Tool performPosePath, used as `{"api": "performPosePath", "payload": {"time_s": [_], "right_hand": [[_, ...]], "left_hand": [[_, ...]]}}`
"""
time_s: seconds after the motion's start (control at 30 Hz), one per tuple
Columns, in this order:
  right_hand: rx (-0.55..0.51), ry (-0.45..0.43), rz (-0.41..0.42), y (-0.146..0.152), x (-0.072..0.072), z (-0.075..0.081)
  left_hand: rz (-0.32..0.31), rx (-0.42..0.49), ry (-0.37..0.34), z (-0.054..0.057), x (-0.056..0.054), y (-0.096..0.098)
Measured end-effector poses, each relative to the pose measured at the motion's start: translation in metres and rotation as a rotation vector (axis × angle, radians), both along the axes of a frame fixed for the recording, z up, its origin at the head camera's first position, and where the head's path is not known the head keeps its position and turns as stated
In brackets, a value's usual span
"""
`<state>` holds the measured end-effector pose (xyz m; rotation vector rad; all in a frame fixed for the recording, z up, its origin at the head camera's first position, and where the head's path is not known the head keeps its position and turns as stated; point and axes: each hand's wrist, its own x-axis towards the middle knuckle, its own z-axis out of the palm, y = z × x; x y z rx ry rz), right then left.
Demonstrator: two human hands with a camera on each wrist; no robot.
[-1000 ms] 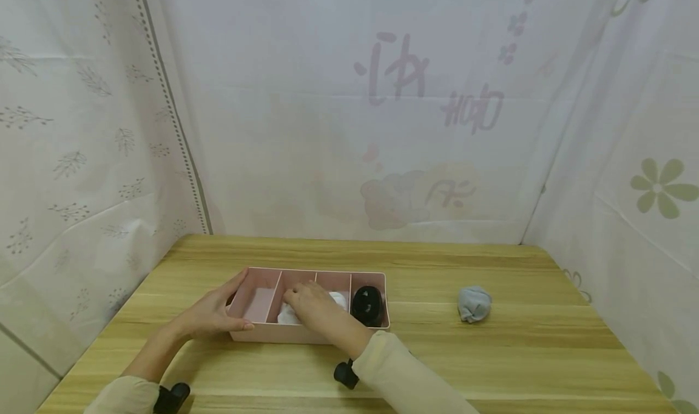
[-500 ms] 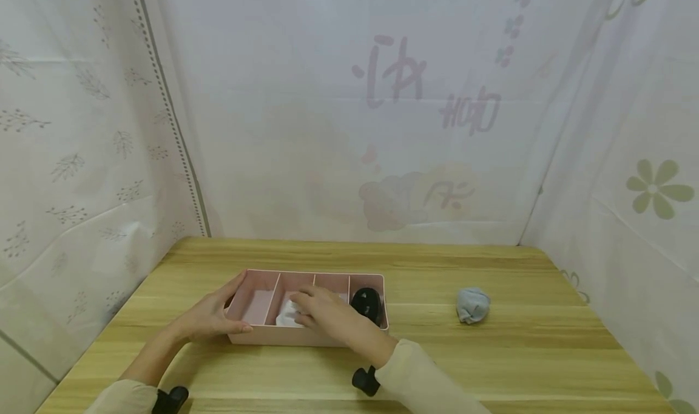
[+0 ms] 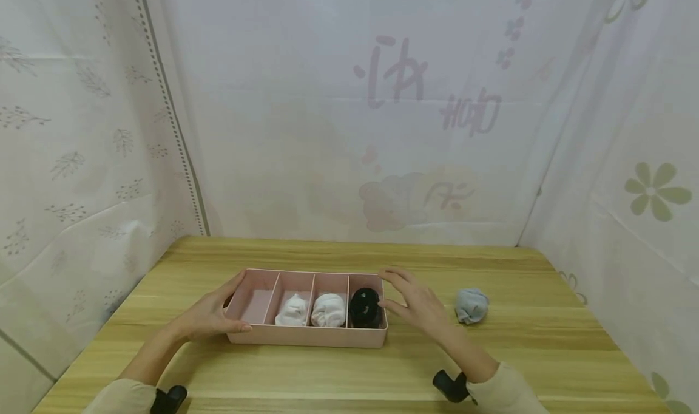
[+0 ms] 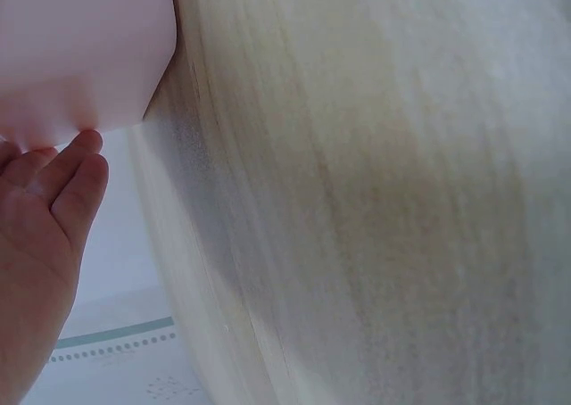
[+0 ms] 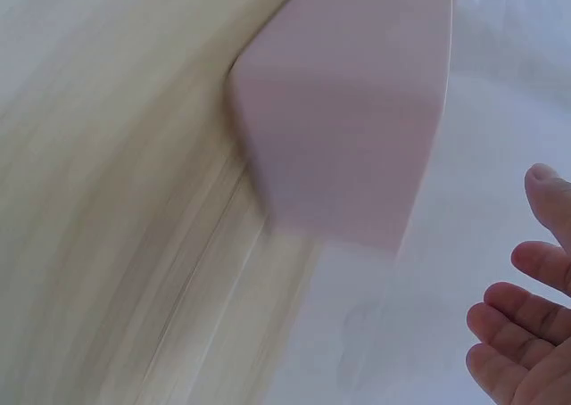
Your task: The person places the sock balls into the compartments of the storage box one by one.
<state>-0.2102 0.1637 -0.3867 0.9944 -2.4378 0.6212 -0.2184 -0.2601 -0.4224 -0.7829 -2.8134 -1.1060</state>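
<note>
A pink box (image 3: 306,336) with a row of compartments lies on the wooden table. My left hand (image 3: 210,314) grips its left end, thumb on the front corner and fingers at the end wall, as the left wrist view also shows. At its right end hovers my right hand (image 3: 419,302), fingers spread, holding nothing; the right wrist view shows the fingers apart from the pink wall. The rightmost compartment contains a black rounded bundle (image 3: 364,308). Left of it sit two balled white cloths, one (image 3: 329,311) beside the other (image 3: 292,311), each in its own compartment. The leftmost compartment is bare.
A balled grey cloth (image 3: 471,306) lies on the table (image 3: 524,341) to the right of my right hand. Patterned white curtains (image 3: 306,128) hang behind the table and along both sides.
My right hand has left the white cloths inside the box and moved right to the box's right end. Both white cloths now show fully. My left hand has stayed at the left end.
</note>
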Motion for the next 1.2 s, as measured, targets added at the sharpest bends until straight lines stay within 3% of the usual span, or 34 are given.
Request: {"api": "performPosePath", "payload": {"time_s": [0.1,0.33,0.6,0.8,1.0,1.2], "right_hand": [[-0.026,0.017,-0.074,0.027,0.0,-0.003],[-0.037,-0.055,-0.246,0.077,0.008,-0.011],[0.033,-0.157,-0.358,0.117,0.007,-0.017],[0.087,-0.239,-0.413,0.131,0.008,-0.025],[0.137,-0.288,-0.418,0.137,0.009,-0.034],[0.138,-0.27,-0.412,0.14,0.008,-0.041]], "left_hand": [[0.001,0.002,-0.004,0.0,0.0,-0.001],[0.018,-0.038,0.002,-0.001,0.003,-0.001],[0.024,-0.04,0.004,0.0,0.002,0.0],[0.013,-0.017,-0.003,0.0,0.002,-0.001],[0.012,-0.032,0.008,0.001,0.002,-0.001],[0.016,-0.042,0.014,0.002,0.001,0.0]]}}
